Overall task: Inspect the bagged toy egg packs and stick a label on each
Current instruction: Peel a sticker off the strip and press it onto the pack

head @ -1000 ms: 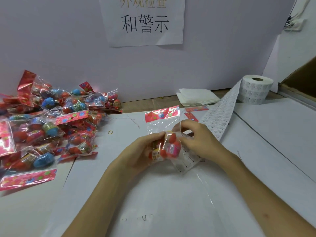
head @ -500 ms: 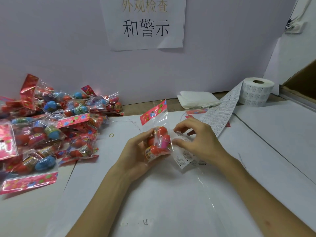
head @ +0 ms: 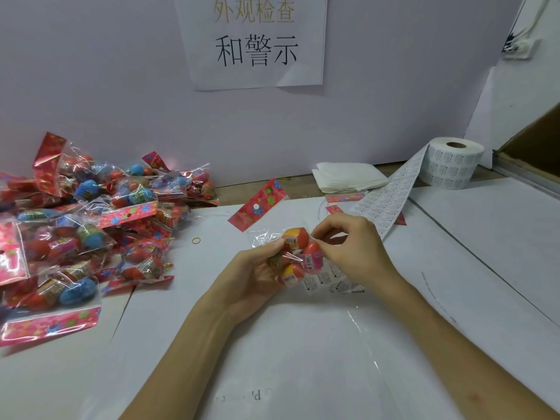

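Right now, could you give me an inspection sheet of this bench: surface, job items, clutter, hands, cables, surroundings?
Surface: white sheets cover the table.
Job's things: held pack between the hands; pile of packs at left; label roll far right, label strip trailing to the hands.
Clutter: rubber band, folded white paper.
Hands: left hand grips the held pack; right hand pinches it.
Cables: plugged wall socket, upper right.
Surroundings: paper sign on wall; cardboard box at right.

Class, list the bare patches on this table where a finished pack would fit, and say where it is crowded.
Free: the white sheet between the forearms, and the table right of the label strip. Narrow: between the pile and the left hand holding the pack, by the rubber band. Crowded: the pile, left.
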Motion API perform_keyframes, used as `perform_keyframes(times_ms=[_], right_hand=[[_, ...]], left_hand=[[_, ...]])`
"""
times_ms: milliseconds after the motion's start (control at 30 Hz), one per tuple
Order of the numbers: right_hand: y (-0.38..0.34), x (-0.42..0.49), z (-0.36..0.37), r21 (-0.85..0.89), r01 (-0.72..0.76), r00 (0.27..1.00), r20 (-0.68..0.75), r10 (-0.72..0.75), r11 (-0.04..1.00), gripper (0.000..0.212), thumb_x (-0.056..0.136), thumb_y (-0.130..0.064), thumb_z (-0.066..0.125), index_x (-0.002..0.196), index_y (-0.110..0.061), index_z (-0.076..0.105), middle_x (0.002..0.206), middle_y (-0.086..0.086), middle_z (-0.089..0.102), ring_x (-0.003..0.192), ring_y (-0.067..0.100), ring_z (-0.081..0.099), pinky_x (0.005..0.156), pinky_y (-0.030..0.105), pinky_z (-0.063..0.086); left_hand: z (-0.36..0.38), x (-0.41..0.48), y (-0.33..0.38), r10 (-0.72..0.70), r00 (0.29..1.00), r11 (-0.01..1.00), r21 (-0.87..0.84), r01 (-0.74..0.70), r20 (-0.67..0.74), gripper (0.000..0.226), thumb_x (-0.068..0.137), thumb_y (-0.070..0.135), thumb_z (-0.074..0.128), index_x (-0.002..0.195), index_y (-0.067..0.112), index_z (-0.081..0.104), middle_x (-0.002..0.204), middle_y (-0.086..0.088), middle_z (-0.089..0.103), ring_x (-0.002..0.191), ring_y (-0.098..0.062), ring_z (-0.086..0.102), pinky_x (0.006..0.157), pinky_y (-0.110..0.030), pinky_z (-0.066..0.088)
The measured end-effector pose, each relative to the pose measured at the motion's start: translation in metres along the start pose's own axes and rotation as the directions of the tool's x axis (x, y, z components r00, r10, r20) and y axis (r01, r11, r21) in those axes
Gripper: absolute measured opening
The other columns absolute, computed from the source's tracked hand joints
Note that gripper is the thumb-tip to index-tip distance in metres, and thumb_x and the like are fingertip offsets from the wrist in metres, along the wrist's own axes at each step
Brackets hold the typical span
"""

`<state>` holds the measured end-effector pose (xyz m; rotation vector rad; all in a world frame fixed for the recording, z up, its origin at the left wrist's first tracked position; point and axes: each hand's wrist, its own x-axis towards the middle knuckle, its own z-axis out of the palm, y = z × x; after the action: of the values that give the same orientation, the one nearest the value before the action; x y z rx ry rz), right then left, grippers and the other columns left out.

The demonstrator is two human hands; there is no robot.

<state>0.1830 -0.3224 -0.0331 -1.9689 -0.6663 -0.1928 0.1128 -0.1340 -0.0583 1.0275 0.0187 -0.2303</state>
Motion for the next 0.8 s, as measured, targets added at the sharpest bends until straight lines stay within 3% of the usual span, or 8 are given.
perform_keyframes(times_ms=[167, 267, 367, 467, 567, 633, 733, 800], right_hand=[[0.001, 0.002, -0.002, 0.038, -0.097, 0.995, 0.019, 0.096, 0.995, 0.023, 0.082, -0.007, 0.082, 0.072, -0.026, 0.075, 0.073, -0.015, 0.074, 0.074, 0.003, 0.071, 0.071, 0.017, 0.056], [0.001, 0.003, -0.003, 0.113, -0.17, 0.985, 0.035, 0.167, 0.979, 0.019, 0.083, -0.007, 0.08, 0.07, -0.021, 0.078, 0.072, -0.009, 0.074, 0.073, 0.006, 0.07, 0.074, 0.025, 0.055], [0.001, 0.003, -0.005, 0.219, -0.249, 0.969, 0.058, 0.242, 0.944, 0.016, 0.084, -0.008, 0.077, 0.07, -0.015, 0.079, 0.075, 0.002, 0.075, 0.078, 0.02, 0.071, 0.077, 0.037, 0.057], [0.003, 0.006, -0.008, 0.285, -0.308, 0.951, 0.056, 0.305, 0.908, 0.014, 0.084, -0.005, 0.076, 0.071, -0.011, 0.079, 0.079, 0.009, 0.075, 0.081, 0.026, 0.072, 0.088, 0.049, 0.057], [0.005, 0.009, -0.012, 0.279, -0.294, 0.955, 0.053, 0.291, 0.914, 0.01, 0.087, -0.007, 0.076, 0.077, -0.009, 0.079, 0.08, 0.009, 0.076, 0.08, 0.021, 0.072, 0.088, 0.047, 0.057], [0.005, 0.008, -0.013, 0.296, -0.278, 0.96, 0.103, 0.259, 0.914, 0.006, 0.087, -0.014, 0.077, 0.081, -0.012, 0.079, 0.083, 0.007, 0.077, 0.081, 0.017, 0.072, 0.084, 0.039, 0.058], [0.004, 0.006, -0.01, 0.226, -0.212, 0.969, 0.174, 0.175, 0.951, 0.004, 0.083, -0.02, 0.082, 0.082, -0.02, 0.078, 0.083, 0.0, 0.077, 0.083, 0.012, 0.071, 0.077, 0.026, 0.056], [0.004, 0.006, -0.008, 0.212, -0.206, 0.971, 0.164, 0.173, 0.955, 0.011, 0.083, -0.016, 0.082, 0.078, -0.024, 0.077, 0.082, -0.001, 0.077, 0.082, 0.012, 0.071, 0.077, 0.027, 0.055]], left_hand=[[-0.002, 0.002, -0.003, -0.002, 1.0, 0.999, 0.034, 0.002, 0.006, 0.042, 0.096, 0.03, 0.064, 0.131, 0.009, 0.069, 0.14, -0.02, 0.062, 0.132, -0.037, 0.058, 0.108, -0.046, 0.05], [-0.002, 0.003, 0.0, -0.02, 0.999, 0.998, 0.056, 0.018, 0.033, 0.046, 0.1, 0.03, 0.058, 0.139, 0.006, 0.061, 0.146, -0.021, 0.056, 0.14, -0.04, 0.049, 0.117, -0.051, 0.041], [-0.001, 0.005, -0.001, -0.027, 0.998, 0.997, 0.075, 0.023, 0.05, 0.055, 0.101, 0.03, 0.055, 0.148, 0.002, 0.05, 0.154, -0.02, 0.049, 0.146, -0.042, 0.041, 0.123, -0.057, 0.029], [-0.003, 0.003, 0.0, -0.002, 0.999, 0.999, 0.046, 0.001, 0.032, 0.051, 0.095, 0.029, 0.062, 0.141, 0.005, 0.059, 0.146, -0.02, 0.057, 0.135, -0.038, 0.055, 0.114, -0.051, 0.044], [-0.005, 0.0, 0.004, -0.007, 0.999, 1.0, 0.013, 0.007, 0.044, 0.048, 0.093, 0.028, 0.064, 0.137, 0.008, 0.064, 0.141, -0.02, 0.061, 0.128, -0.035, 0.061, 0.104, -0.044, 0.053], [-0.005, -0.001, 0.005, -0.009, 0.999, 1.0, 0.022, 0.008, 0.044, 0.047, 0.095, 0.029, 0.062, 0.137, 0.009, 0.064, 0.143, -0.02, 0.06, 0.132, -0.037, 0.057, 0.109, -0.047, 0.049], [-0.004, -0.001, 0.005, 0.002, 0.997, 0.994, 0.105, -0.009, 0.071, 0.053, 0.1, 0.031, 0.052, 0.145, 0.003, 0.054, 0.15, -0.024, 0.051, 0.143, -0.045, 0.042, 0.121, -0.057, 0.031], [-0.004, -0.002, 0.005, 0.001, 0.997, 0.992, 0.129, -0.011, 0.074, 0.05, 0.1, 0.033, 0.052, 0.142, 0.007, 0.058, 0.148, -0.022, 0.054, 0.143, -0.044, 0.043, 0.118, -0.054, 0.037]])
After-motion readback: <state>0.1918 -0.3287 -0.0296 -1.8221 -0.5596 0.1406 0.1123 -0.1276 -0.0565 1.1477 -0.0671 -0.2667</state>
